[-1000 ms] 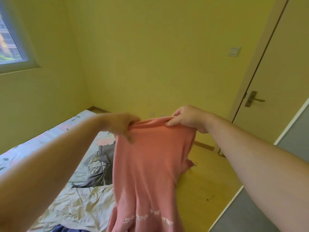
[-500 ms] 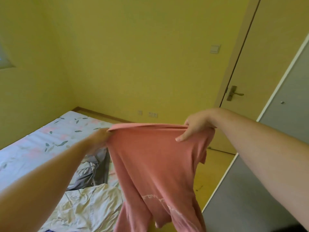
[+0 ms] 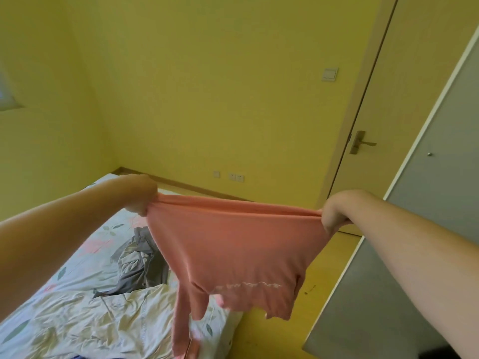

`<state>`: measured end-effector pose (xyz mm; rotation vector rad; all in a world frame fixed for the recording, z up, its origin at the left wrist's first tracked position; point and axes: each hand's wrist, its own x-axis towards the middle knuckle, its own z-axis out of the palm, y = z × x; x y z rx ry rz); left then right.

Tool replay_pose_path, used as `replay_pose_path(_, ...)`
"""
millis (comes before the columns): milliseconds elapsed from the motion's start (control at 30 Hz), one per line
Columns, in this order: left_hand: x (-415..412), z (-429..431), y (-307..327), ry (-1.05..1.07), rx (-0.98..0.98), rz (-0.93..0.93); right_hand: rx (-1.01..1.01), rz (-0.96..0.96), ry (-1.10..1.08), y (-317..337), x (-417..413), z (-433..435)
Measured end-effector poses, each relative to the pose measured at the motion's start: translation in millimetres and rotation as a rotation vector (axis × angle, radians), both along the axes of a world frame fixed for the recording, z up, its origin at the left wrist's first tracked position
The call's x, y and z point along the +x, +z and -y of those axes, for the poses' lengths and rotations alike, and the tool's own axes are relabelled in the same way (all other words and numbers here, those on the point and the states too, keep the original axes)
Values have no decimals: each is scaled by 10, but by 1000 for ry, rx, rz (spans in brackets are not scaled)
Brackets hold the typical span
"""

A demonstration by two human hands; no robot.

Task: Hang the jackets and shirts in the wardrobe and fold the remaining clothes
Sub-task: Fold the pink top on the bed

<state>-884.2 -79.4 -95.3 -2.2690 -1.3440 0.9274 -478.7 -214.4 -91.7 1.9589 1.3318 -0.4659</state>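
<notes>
Pink shirt (image 3: 233, 250) stretched wide!
Left grip (image 3: 141, 195) nine o'clock, right grip (image 3: 334, 213) three, both clench the soft, light top edge.

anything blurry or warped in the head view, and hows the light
Head view: wide-angle lens makes the door frame and grey door lean; the left hand looks slightly smeared, the right hand and pink shirt sharper; light soft and even, no glare.

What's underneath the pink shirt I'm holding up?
Below the pink shirt lie the floral bed sheet, a grey garment and a crumpled cream garment. The shirt covers part of the bed, so anything there is hidden.
</notes>
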Motion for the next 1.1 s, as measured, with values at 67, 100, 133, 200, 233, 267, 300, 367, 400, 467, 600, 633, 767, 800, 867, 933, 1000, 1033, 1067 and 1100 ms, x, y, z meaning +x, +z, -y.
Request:
replay_pose_path(67,-49,-41,-55,41,73,87,33,-37,-13,16,-28,-37)
replay_pose_path(100,-59,-62,-91,63,117,141,57,-37,-11,35,-44,-60)
replay_pose_path(133,-61,-75,-123,80,161,188,90,-37,-11,55,-55,-78)
replay_pose_path(200,-66,-102,-162,98,257,278,171,-12,3,91,-75,-110)
replay_pose_path(233,-80,-116,-170,108,292,317,224,35,9,102,-75,-126)
replay_pose_path(267,-89,-128,-165,121,307,341,281,86,4,107,-65,-152)
replay_pose_path(300,-99,-141,-157,135,298,355,328,124,-14,105,-60,-179)
replay_pose_path(367,-98,-169,-141,176,217,346,360,146,-42,76,-66,-231)
replay_pose_path(400,-96,-187,-131,199,156,348,362,140,-42,58,-69,-262)
replay_pose_path(467,-87,-195,-100,288,12,455,352,82,-27,65,-84,-287)
replay_pose_path(600,-137,-198,-122,322,-2,307,155,168,35,75,-56,-321)
replay_pose_path(633,-151,-197,-179,311,4,243,112,186,55,42,-37,-344)
replay_pose_path(767,-187,-218,-434,312,31,326,106,189,102,-50,9,-378)
replay_pose_path(800,-204,-234,-483,309,46,356,115,188,102,-68,31,-384)
replay_pose_path(867,-260,-259,-560,343,71,409,123,186,104,-129,105,-390)
replay_pose_path(933,-342,-310,-618,382,119,477,123,182,96,-172,199,-387)
replay_pose_path(1000,-425,-367,-656,436,168,601,129,183,71,-188,305,-387)
replay_pose_path(1033,-465,-382,-666,473,184,672,139,196,57,-190,366,-386)
replay_pose_path(1067,-502,-405,-680,496,195,724,151,206,40,-181,415,-381)
replay_pose_path(1100,-525,-413,-690,520,187,781,170,207,23,-178,452,-371)
